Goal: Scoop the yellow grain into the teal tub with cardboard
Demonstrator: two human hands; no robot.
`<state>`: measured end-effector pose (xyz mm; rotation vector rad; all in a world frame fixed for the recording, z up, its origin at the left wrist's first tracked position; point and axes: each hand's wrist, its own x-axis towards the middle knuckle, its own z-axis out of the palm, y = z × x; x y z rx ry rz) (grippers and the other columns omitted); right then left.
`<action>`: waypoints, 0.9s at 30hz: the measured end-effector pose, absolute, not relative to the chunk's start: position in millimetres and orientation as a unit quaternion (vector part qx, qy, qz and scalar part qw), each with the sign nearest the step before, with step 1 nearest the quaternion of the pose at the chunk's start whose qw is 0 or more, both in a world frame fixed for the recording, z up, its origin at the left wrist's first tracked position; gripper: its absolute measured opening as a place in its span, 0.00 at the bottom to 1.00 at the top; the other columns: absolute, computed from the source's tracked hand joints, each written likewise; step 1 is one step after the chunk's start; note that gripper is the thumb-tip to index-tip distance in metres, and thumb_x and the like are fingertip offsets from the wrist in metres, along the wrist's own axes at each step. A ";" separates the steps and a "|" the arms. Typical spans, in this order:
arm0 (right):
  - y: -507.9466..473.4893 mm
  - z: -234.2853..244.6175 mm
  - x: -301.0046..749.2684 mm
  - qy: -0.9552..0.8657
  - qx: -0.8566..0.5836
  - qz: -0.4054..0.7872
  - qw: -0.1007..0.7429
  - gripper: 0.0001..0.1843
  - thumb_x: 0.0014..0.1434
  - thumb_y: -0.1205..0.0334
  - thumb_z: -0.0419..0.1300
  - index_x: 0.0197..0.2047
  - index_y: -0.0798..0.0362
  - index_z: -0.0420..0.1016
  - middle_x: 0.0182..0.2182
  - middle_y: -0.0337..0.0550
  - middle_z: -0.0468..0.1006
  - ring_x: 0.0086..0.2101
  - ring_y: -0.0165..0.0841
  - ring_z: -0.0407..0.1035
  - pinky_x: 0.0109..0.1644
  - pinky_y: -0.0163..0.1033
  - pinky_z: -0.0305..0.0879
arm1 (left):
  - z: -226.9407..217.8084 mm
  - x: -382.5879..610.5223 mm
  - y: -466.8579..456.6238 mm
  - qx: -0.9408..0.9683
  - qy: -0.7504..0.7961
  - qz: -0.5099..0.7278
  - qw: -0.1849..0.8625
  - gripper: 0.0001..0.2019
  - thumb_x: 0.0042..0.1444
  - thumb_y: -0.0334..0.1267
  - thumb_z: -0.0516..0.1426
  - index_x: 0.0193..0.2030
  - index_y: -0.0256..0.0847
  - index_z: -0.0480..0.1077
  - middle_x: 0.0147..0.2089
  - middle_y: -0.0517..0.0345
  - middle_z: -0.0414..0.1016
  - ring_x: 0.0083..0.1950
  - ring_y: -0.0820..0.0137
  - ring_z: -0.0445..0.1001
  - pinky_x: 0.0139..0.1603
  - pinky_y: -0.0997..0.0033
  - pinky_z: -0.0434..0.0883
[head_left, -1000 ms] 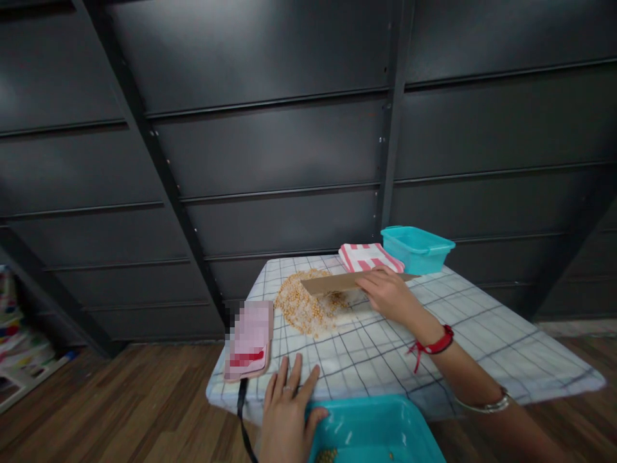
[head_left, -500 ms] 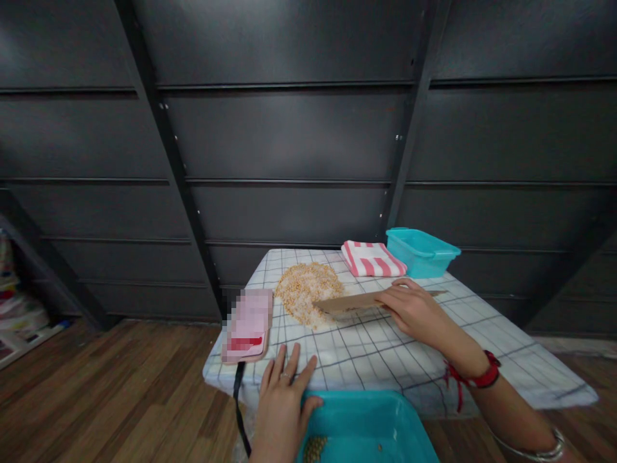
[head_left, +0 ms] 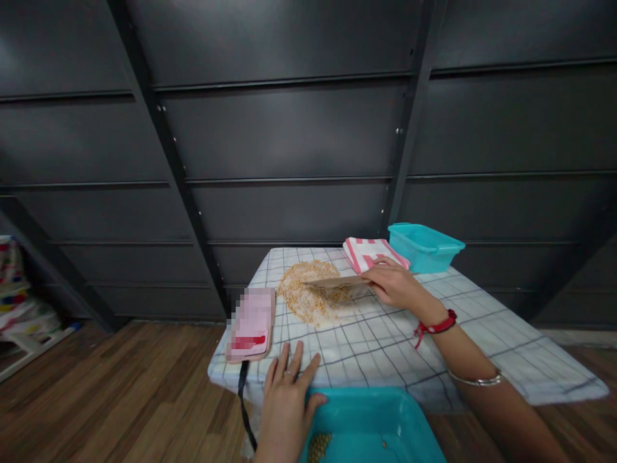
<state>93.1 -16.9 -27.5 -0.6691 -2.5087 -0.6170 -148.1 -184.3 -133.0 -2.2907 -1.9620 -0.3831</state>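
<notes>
In my right hand [head_left: 396, 283], the fingers pinch a flat piece of brown cardboard [head_left: 332, 282] by its right end. Its left part reaches over a spread heap of yellow and whitish grains [head_left: 308, 299] and hides some of them. My left hand [head_left: 289, 392] lies with fingers stretched out on the table's near edge. Its thumb rests at the rim of a teal plastic basin [head_left: 371, 391], which holds a small pile of greenish grains [head_left: 318, 445] in its left corner.
A checked cloth [head_left: 366, 360] covers the table. A pink phone [head_left: 253, 321] lies at the left edge, a dark strap [head_left: 243, 399] hanging below it. Toward the back right are a folded red-and-white towel [head_left: 369, 251] and a second teal basin [head_left: 427, 247]. Dark wall panels [head_left: 289, 212] stand behind.
My right hand has moved away from me and slightly left, carrying the cardboard further over the grain heap. My left hand stays at the basin rim.
</notes>
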 end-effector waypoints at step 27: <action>-56.5 -31.1 117.8 -0.916 -0.252 -0.243 0.198 0.12 0.52 0.77 0.52 0.33 0.54 0.73 0.27 0.43 0.77 0.29 0.33 0.70 0.42 0.42 0.63 | -162.8 -149.6 -181.0 -0.757 -0.608 -0.189 0.147 0.29 0.48 0.38 0.62 0.59 0.58 0.63 0.62 0.54 0.66 0.62 0.50 0.65 0.52 0.48 0.70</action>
